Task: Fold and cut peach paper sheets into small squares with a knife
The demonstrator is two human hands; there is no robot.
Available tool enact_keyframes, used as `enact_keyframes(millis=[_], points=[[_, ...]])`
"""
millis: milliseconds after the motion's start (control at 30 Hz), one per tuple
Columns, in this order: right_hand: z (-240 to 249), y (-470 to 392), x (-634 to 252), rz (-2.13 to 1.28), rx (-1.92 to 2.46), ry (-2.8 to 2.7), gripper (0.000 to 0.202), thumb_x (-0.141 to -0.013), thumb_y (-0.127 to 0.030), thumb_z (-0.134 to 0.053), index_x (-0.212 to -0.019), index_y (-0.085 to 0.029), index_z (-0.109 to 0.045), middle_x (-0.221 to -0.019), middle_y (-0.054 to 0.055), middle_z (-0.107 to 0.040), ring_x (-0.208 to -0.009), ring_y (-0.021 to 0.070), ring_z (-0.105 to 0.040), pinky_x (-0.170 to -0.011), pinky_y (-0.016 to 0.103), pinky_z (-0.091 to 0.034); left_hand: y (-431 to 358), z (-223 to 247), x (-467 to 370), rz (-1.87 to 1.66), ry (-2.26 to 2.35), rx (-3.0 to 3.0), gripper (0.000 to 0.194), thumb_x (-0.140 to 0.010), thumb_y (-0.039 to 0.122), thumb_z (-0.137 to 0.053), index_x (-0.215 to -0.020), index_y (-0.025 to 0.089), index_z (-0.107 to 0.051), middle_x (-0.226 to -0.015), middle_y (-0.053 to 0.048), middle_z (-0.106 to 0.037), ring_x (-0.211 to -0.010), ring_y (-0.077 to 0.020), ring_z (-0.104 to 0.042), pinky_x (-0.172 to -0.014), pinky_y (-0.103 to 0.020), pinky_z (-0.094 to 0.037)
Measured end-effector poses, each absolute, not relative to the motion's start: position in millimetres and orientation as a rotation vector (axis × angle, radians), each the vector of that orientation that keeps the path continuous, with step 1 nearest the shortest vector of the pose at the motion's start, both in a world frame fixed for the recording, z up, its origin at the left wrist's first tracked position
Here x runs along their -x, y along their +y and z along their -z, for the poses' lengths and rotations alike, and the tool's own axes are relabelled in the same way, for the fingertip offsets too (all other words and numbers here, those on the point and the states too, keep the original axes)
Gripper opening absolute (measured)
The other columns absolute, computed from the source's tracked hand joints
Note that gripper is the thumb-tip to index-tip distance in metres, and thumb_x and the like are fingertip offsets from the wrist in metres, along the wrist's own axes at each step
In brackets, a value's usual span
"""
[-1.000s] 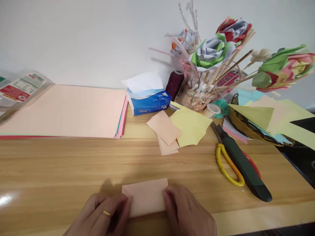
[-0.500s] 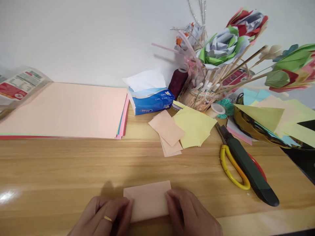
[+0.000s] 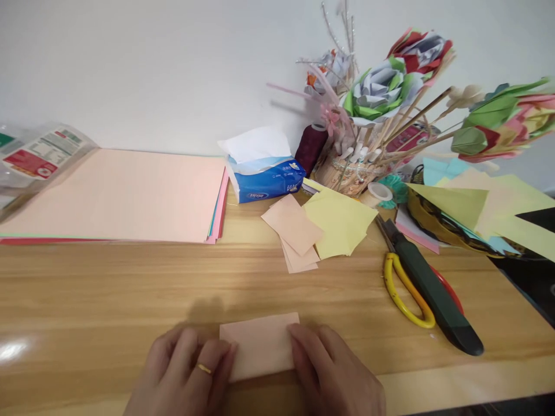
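Directly between both hands, peach paper

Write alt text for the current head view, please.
A person's left hand and right hand hold a small peach paper by its sides on a wooden table. Farther back are yellow papers, with scissors and paper flowers to the right.

Paper on table, btm ctr, btwn L hand & R hand. Stack mid-L; bag at its upper L edge. Tissue pack ctr, just R of stack; spool behind pack's R end. Slips in front of pack. Flowers upper R, over pot. Knife atop scissors, R side; basket w/ sheets behind, far R.
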State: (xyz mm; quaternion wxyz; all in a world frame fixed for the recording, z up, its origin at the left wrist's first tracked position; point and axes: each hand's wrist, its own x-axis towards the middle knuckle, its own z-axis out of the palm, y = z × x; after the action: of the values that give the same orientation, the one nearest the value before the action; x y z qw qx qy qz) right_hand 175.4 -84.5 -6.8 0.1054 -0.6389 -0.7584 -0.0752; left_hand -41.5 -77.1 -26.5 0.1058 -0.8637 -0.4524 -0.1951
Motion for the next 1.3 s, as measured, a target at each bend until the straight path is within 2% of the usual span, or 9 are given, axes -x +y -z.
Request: enact_keyframes(millis=[133, 333, 467, 600, 733, 833, 967, 1133, 1300], points=[[6.1, -84.4, -176.6, 0.202, 1.876, -2.235, 0.049, -0.098, -0.037, -0.017, -0.088, -0.033, -0.065, -0.067, -0.003, -0.06, -0.048, 0.0106, -0.059, -0.037, 0.021, -0.038, -73.2, 21.0, 32.9, 0.622, -1.252, 2.6, 0.028, -0.093, 0.031, -0.041, -0.113, 0.031, -0.061, -0.106, -0.001, -0.064, -0.107, -0.0215, -0.052, -0.104, -0.042, -0.03], [6.2, -83.8, -178.8, 0.255, 1.744, -2.102, 0.041, -0.098, -0.032, -0.027, -0.09, -0.027, -0.067, -0.068, -0.001, -0.061, -0.054, 0.0112, -0.059, -0.042, 0.021, -0.04, -65.6, 18.4, 24.2, 0.622, -1.052, 2.641, 0.027, -0.092, 0.031, -0.046, -0.114, 0.033, -0.061, -0.111, 0.001, -0.064, -0.124, -0.0226, -0.041, -0.112, -0.044, -0.013], [2.8, -92.6, -172.9, 0.397, 1.334, -2.113, 0.03, -0.095, -0.027, -0.039, -0.098, -0.018, -0.068, -0.089, 0.003, -0.071, -0.082, 0.0151, -0.064, -0.073, 0.025, -0.047, -63.9, 17.9, 23.6, 0.639, -1.035, 2.645, 0.027, -0.095, 0.03, -0.042, -0.11, 0.029, -0.064, -0.111, 0.0, -0.065, -0.121, -0.0206, -0.043, -0.113, -0.042, -0.008], [2.9, -104.6, -168.7, 0.507, 1.147, -2.348, 0.049, -0.094, -0.049, -0.035, -0.108, -0.013, -0.065, -0.116, 0.002, -0.066, -0.107, 0.0153, -0.058, -0.09, 0.027, -0.042, -65.7, 13.1, 22.6, 0.534, -0.967, 2.638, 0.029, -0.095, 0.027, -0.039, -0.107, 0.025, -0.066, -0.11, -0.002, -0.066, -0.12, -0.0208, -0.045, -0.113, -0.042, -0.005], [7.6, -113.3, -175.3, 0.48, 1.243, -2.368, 0.044, -0.096, -0.043, -0.035, -0.117, -0.014, -0.06, -0.125, 0.001, -0.06, -0.114, 0.0127, -0.054, -0.109, 0.029, -0.021, -68.6, 7.1, 25.9, 0.382, -0.862, 2.621, 0.031, -0.094, 0.03, -0.041, -0.115, 0.022, -0.061, -0.118, -0.003, -0.062, -0.122, -0.0208, -0.044, -0.112, -0.043, -0.008], [12.2, -118.5, -182.1, 0.405, 1.344, -2.27, 0.04, -0.095, -0.041, -0.038, -0.119, -0.016, -0.059, -0.126, 0.0, -0.058, -0.116, 0.0134, -0.053, -0.113, 0.032, -0.009, -69.3, 2.7, 27.4, 0.302, -0.799, 2.591, 0.033, -0.093, 0.028, -0.041, -0.119, 0.021, -0.059, -0.123, -0.004, -0.059, -0.124, -0.0211, -0.042, -0.11, -0.044, -0.013], [17.4, -123.7, -184.9, 0.369, 1.409, -2.241, 0.043, -0.092, -0.046, -0.044, -0.122, -0.018, -0.057, -0.131, -0.001, -0.054, -0.122, 0.0187, -0.047, -0.114, 0.036, -0.005, -70.2, -3.4, 22.8, 0.222, -0.685, 2.585, 0.035, -0.091, 0.027, -0.043, -0.123, 0.019, -0.056, -0.121, -0.006, -0.06, -0.128, -0.0206, -0.038, -0.112, -0.043, -0.009], [20.1, -125.8, -183.4, 0.346, 1.437, -2.197, 0.048, -0.088, -0.051, -0.048, -0.124, -0.021, -0.055, -0.132, -0.001, -0.054, -0.125, 0.0189, -0.044, -0.113, 0.037, -0.003, -76.7, -7.1, 25.3, 0.079, -0.631, 2.591, 0.048, -0.085, 0.034, -0.054, -0.13, 0.019, -0.051, -0.124, -0.011, -0.058, -0.135, -0.0267, -0.028, -0.11, -0.055, -0.009], [18.2, -124.9, -187.0, 0.345, 1.44, -2.225, 0.043, -0.089, -0.048, -0.048, -0.125, -0.024, -0.054, -0.13, -0.001, -0.056, -0.127, 0.0178, -0.043, -0.113, 0.04, -0.007, -85.8, -10.7, 49.8, 0.081, -0.652, 2.59, 0.037, -0.091, 0.032, -0.043, -0.124, 0.021, -0.056, -0.128, -0.009, -0.057, -0.136, -0.0234, -0.029, -0.11, -0.054, -0.009]])
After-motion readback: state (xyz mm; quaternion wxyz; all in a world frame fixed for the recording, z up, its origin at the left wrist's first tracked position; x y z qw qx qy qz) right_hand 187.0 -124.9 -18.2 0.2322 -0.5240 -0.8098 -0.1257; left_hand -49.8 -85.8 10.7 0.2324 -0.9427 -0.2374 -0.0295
